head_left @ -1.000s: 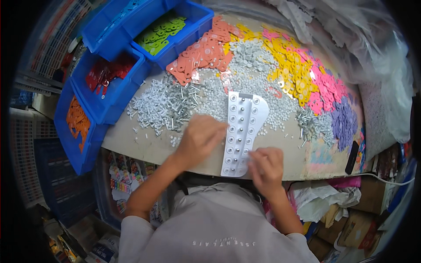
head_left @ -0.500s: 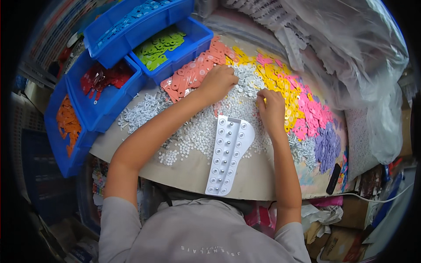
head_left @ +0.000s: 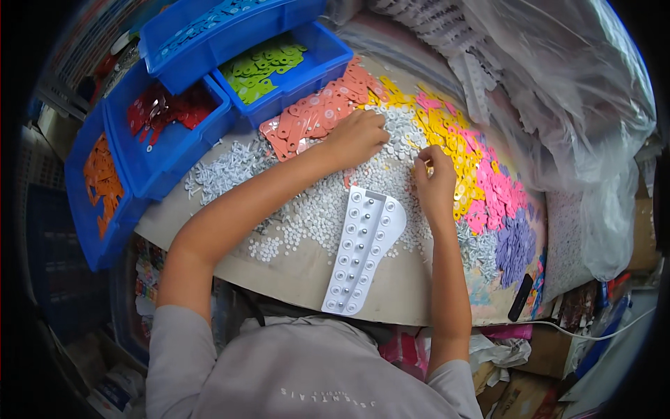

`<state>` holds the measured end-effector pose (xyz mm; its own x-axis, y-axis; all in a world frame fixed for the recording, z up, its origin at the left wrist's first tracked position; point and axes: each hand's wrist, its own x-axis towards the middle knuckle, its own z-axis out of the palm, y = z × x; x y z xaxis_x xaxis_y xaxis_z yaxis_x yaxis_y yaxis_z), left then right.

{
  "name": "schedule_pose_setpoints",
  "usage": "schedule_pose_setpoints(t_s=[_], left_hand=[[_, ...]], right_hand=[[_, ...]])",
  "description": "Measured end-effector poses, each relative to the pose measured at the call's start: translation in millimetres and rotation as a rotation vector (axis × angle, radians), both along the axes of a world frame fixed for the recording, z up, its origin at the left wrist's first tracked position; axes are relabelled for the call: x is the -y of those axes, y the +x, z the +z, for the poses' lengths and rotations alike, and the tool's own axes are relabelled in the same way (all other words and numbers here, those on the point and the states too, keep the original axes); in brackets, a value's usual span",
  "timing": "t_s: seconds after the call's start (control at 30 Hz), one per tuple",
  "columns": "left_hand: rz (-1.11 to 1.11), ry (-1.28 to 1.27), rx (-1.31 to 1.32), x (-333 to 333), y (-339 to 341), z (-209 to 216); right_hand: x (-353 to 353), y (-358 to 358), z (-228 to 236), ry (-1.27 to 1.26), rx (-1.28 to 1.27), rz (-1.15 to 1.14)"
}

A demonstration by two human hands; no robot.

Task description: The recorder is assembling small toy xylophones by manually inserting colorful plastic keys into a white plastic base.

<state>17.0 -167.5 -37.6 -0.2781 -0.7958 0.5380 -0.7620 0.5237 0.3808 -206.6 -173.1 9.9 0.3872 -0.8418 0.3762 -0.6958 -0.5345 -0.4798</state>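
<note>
My left hand (head_left: 359, 139) reaches over the heap of larger white round pieces (head_left: 403, 130), its fingers curled together and pointing right. Whether a piece is between them is hidden. Close by on the right, my right hand (head_left: 435, 183) hovers at the edge of the small white discs (head_left: 314, 209), thumb and fingers pinched. What it holds, if anything, is too small to make out. Nearer to me lies a white board (head_left: 364, 250) with rows of round sockets along both sides and a grooved channel of metal pins down its middle. Neither hand touches it.
Salmon (head_left: 307, 115), yellow (head_left: 447, 133), pink (head_left: 501, 188) and purple flat pieces (head_left: 515, 244) lie around the discs. Blue bins (head_left: 174, 160) stand at left. White pegs (head_left: 227, 171) are heaped beside them. Clear plastic bags (head_left: 593, 126) hang at right; a black bar (head_left: 520, 297) lies at the edge.
The whole view has shifted slightly. Both hands stay over nearly the same spots, with small changes in finger pose. The white board still lies in its place.
</note>
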Motion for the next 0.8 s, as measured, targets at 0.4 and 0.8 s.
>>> schedule_pose_setpoints(t_s=[0.4,0.8], left_hand=[[0.089,0.017,0.011,-3,-7,-10],[0.137,0.167,-0.013,2,-12,11]], right_hand=[[-77,-9,18,0.36,0.078,0.201],[-95,-2,-15,0.136,0.172,0.063]])
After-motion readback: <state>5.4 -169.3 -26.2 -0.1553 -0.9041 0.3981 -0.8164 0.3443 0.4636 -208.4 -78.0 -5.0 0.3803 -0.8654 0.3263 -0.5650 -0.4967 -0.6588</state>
